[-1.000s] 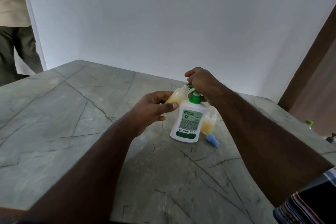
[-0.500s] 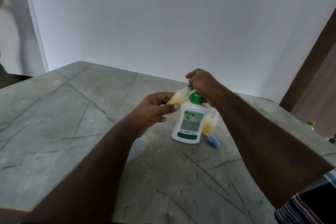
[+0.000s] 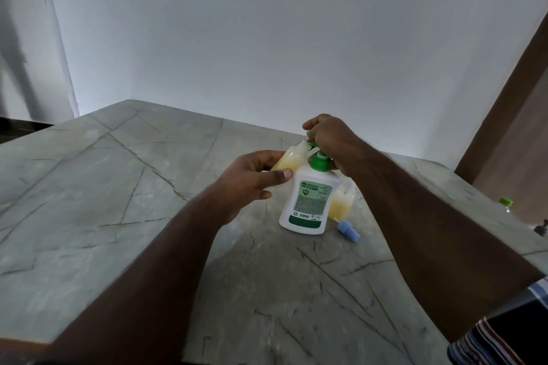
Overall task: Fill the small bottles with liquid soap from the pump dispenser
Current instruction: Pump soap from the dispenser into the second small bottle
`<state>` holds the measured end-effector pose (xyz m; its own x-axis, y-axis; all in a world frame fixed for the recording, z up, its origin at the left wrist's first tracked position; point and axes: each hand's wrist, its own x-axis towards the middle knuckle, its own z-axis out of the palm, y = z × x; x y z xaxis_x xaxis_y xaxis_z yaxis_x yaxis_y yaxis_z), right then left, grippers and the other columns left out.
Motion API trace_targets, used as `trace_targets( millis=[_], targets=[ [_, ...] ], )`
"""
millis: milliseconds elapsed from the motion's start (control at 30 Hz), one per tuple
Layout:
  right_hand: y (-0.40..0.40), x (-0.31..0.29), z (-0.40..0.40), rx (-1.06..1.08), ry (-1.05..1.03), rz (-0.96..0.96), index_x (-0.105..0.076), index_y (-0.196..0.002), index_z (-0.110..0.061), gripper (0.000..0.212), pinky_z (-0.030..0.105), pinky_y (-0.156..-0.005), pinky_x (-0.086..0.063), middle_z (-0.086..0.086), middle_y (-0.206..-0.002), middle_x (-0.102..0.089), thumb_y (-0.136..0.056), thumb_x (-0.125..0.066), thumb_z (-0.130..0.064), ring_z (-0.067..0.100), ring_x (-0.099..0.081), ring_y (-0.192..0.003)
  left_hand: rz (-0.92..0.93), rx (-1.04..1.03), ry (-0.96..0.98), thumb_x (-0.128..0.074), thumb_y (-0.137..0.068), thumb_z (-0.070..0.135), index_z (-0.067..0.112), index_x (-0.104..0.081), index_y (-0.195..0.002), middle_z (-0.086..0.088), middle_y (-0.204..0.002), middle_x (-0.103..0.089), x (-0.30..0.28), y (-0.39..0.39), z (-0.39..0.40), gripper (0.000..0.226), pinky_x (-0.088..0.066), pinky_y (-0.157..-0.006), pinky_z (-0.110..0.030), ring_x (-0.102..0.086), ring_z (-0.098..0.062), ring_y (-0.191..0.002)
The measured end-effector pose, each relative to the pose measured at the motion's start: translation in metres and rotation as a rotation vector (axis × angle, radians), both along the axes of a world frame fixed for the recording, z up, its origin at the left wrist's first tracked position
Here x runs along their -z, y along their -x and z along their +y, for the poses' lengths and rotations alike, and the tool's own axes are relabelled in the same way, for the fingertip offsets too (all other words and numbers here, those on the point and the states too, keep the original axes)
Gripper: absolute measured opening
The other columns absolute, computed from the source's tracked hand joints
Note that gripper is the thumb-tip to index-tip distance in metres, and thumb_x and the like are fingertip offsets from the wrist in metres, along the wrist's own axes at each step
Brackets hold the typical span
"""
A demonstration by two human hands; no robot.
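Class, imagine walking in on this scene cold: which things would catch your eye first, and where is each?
At the centre of the marble table stands a white pump dispenser with a green top, the right hand over its pump. The left hand holds a small bottle of yellowish soap tilted up to the nozzle. Just right of the dispenser stands a second small bottle, with a blue cap lying in front of it.

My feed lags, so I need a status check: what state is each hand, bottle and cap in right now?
Left hand: grips the small bottle, tilted toward the pump spout.
Small bottle: uncapped, partly filled with yellowish soap.
Right hand: fingers curled over the green pump head.
Pump dispenser: upright on the table.
Second small bottle: standing behind the dispenser, holds yellowish soap.
Blue cap: off, lying on the table.
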<state>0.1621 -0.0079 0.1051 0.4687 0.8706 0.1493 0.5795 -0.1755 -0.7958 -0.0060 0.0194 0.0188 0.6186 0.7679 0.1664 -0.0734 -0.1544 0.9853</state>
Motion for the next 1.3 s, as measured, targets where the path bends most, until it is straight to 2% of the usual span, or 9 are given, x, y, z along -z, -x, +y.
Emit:
trace_targets(
  millis=[133, 233, 333, 467, 767, 933, 1133, 1300],
  targets=[
    [-0.001, -0.001, -0.003, -0.043, 0.006, 0.0, -0.058, -0.124, -0.006, 0.029, 0.04, -0.085, -0.055, 0.006, -0.102, -0.062, -0.097, -0.048, -0.006, 0.018, -0.057, -0.084, -0.01, 0.003, 0.005, -0.072, -0.091, 0.021, 0.033, -0.071, -0.114, 0.001, -0.117, -0.073, 0.0, 0.0, -0.001, 0.026, -0.049, -0.085, -0.038, -0.064, -0.021, -0.114],
    [-0.001, -0.003, -0.005, 0.003, -0.041, 0.161, -0.059, -0.113, -0.01, 0.022, 0.043, -0.085, -0.055, 0.01, -0.1, -0.065, -0.094, -0.06, -0.02, 0.018, -0.059, -0.073, -0.02, 0.004, 0.015, -0.073, -0.091, 0.02, 0.032, -0.072, -0.115, -0.001, -0.117, -0.073, -0.001, 0.001, -0.002, 0.027, -0.049, -0.085, -0.039, -0.064, -0.022, -0.114],
    [-0.003, -0.007, -0.009, 0.006, -0.025, 0.282, -0.056, -0.115, -0.015, 0.036, 0.035, -0.07, -0.051, 0.008, -0.091, -0.068, -0.09, -0.065, -0.039, 0.019, -0.058, -0.065, -0.021, 0.009, 0.023, -0.073, -0.091, 0.02, 0.029, -0.072, -0.116, -0.001, -0.117, -0.073, -0.001, 0.0, -0.002, 0.027, -0.049, -0.085, -0.04, -0.064, -0.023, -0.114],
    [-0.002, -0.008, -0.01, 0.006, -0.05, 0.311, -0.055, -0.121, -0.017, 0.047, 0.027, -0.06, -0.048, 0.005, -0.09, -0.071, -0.088, -0.065, -0.048, 0.017, -0.057, -0.058, -0.025, 0.02, 0.031, -0.072, -0.091, 0.02, 0.023, -0.07, -0.123, -0.001, -0.119, -0.073, -0.001, 0.001, -0.003, 0.033, -0.048, -0.085, -0.039, -0.064, -0.023, -0.116],
    [-0.003, -0.012, -0.013, 0.002, -0.057, 0.324, -0.059, -0.117, -0.016, 0.04, 0.027, -0.061, -0.049, 0.005, -0.087, -0.071, -0.091, -0.061, -0.047, 0.017, -0.057, -0.057, -0.013, 0.029, 0.03, -0.071, -0.092, 0.019, 0.021, -0.068, -0.124, 0.0, -0.12, -0.072, -0.001, 0.0, -0.004, 0.033, -0.049, -0.083, -0.037, -0.064, -0.022, -0.116],
    [-0.002, -0.01, -0.011, -0.007, -0.011, 0.332, -0.054, -0.122, -0.015, 0.038, 0.022, -0.053, -0.048, 0.004, -0.084, -0.071, -0.094, -0.06, -0.04, 0.015, -0.054, -0.05, -0.011, 0.029, 0.023, -0.071, -0.092, 0.019, 0.023, -0.069, -0.123, 0.002, -0.118, -0.074, -0.003, 0.0, -0.005, 0.032, -0.048, -0.083, -0.037, -0.064, -0.021, -0.114],
    [-0.001, -0.006, -0.009, 0.019, 0.019, 0.312, -0.057, -0.116, -0.012, 0.028, 0.029, -0.064, -0.054, 0.011, -0.099, -0.073, -0.096, -0.059, -0.031, 0.02, -0.06, -0.064, 0.004, 0.026, 0.011, -0.07, -0.092, 0.018, 0.024, -0.07, -0.121, 0.003, -0.116, -0.074, -0.004, 0.0, -0.008, 0.03, -0.049, -0.083, -0.036, -0.065, -0.018, -0.112],
    [-0.002, -0.005, -0.01, 0.038, 0.008, 0.257, -0.061, -0.116, -0.011, 0.022, 0.042, -0.084, -0.057, 0.014, -0.104, -0.068, -0.098, -0.055, -0.023, 0.024, -0.063, -0.074, 0.01, 0.019, 0.004, -0.07, -0.092, 0.019, 0.029, -0.071, -0.115, 0.008, -0.11, -0.076, -0.005, 0.0, -0.009, 0.024, -0.05, -0.081, -0.034, -0.066, -0.013, -0.107]
  ],
)
